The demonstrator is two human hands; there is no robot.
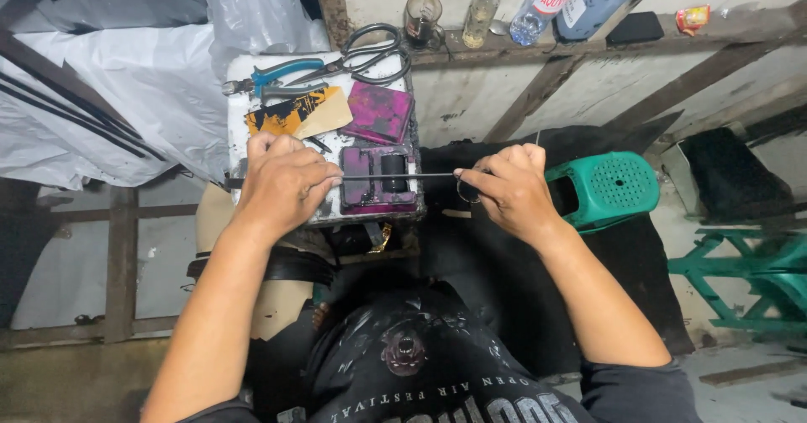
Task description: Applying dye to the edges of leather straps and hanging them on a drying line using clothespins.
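Small white surface (238, 103) is crowded: scissors (370, 53) and blue-handled pliers (269, 76) along the far edge, a yellow-black card (298, 112) and a purple-stained pad (378, 110) mid, a purple-stained tray (378, 183) with a dark roller at the near edge. Little bare room on top; open space is to the right of the surface's right edge, over dark cloth (504, 280), with a green plastic stool (601, 189) just beyond. Wall ledge behind holds bottles (483, 7) and a glass mug (422, 19). White plastic sheeting (126, 78) closes the left side. Thin dark rod (395, 175) runs horizontal, long axis left-right, level over the tray's near part, reaching past the surface's right edge. Left hand (282, 183) sits over the surface's near-left corner, fingers curled shut, grip closed on the rod's left end, thumb and fingertips pinching it. Right hand (508, 189) is off the surface to the right, grip closed on the rod's right end between thumb and forefinger; a small ring (467, 192) hangs right at that pinch. Rod spans the gap between both grips, middle unsupported above the tray; cannot tell if it touches the tray.
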